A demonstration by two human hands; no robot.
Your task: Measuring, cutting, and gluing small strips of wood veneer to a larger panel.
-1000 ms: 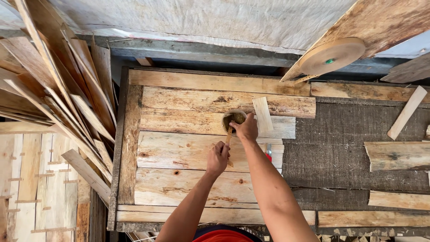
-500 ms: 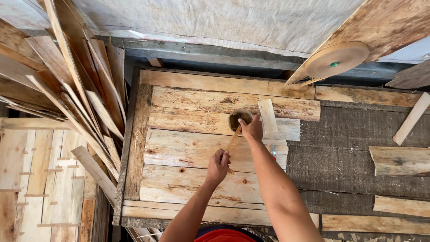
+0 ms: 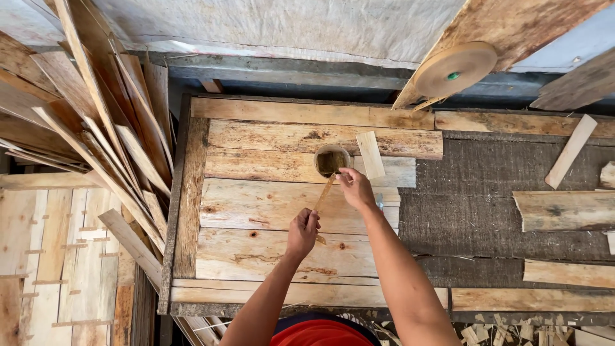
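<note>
Rough, matt wooden boards point(image 3: 275, 205) lie on coarse dark woven cloth point(image 3: 487, 173).

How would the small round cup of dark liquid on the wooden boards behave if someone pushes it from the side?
The cup stands upright with an open top, so a push would probably spill the liquid. It looks small, so likely light and easy to tip. The rough boards may catch its base rather than let it slide. The right hand touches its rim, which should steady it.
</note>
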